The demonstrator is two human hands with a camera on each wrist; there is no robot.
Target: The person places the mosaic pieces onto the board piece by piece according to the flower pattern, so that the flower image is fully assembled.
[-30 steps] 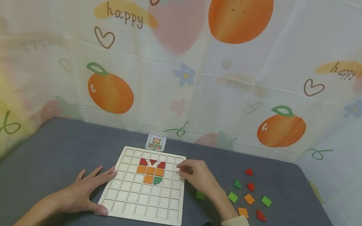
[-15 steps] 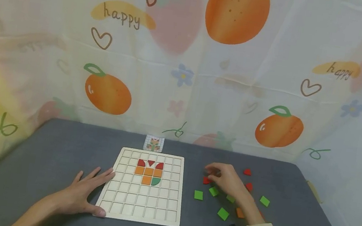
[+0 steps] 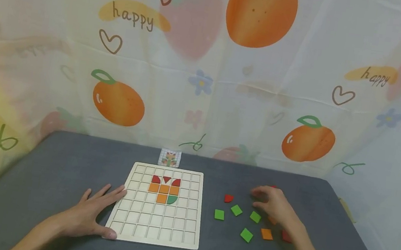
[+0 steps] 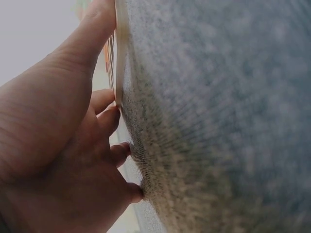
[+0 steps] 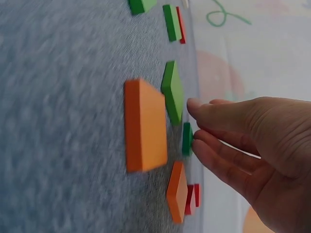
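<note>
My left hand [image 3: 88, 214] rests spread at the left edge of a pale gridded board [image 3: 154, 221], thumb at its near corner. In the left wrist view its fingers [image 4: 108, 119] touch the board's edge and the table. On the board sit red, orange and green tiles, among them a green quarter-round [image 3: 172, 200]. My right hand [image 3: 276, 206] hovers low over loose tiles to the right. In the right wrist view, a dark green tile [image 5: 187, 139] lies right by its fingertips, with thumb and fingers apart; whether they touch it, I cannot tell. The head view hides that tile.
Behind the board lies a small pattern card [image 3: 169, 158]. Loose tiles around the right hand include a red one [image 3: 228, 198], several light green ones [image 3: 246, 235] and an orange one [image 3: 266, 234]. A printed curtain [image 3: 174, 95] hangs behind the table.
My right hand has moved from the board's right edge rightward over the loose tiles, uncovering a red tile and several green ones. The left hand keeps its place on the board.
</note>
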